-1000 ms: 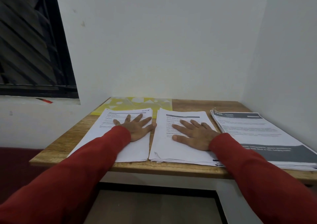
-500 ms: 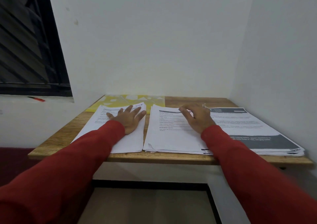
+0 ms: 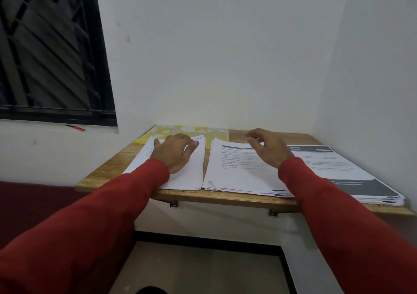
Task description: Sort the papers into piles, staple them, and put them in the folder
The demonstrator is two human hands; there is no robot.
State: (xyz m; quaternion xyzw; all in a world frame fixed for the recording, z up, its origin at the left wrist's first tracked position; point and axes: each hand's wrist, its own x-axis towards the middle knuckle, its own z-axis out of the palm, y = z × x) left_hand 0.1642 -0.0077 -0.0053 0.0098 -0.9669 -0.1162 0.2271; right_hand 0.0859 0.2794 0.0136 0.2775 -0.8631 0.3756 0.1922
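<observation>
1. Sorting looks done: three piles on desk, none stapled, I think.
2. Left hand flat on left pile; right hand raised, loosely curled, holding nothing.
3. Folder far, behind piles. Next: find stapler, none in view.

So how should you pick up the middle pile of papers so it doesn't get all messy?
Probably by its near edge. The middle pile lies flat on the table, so there is nothing to grab from above, but that edge sits right at the table's front lip, where its sheets fan slightly. Slide the fingers under from the front and put the thumb on top, pinching the whole pile together.
</observation>
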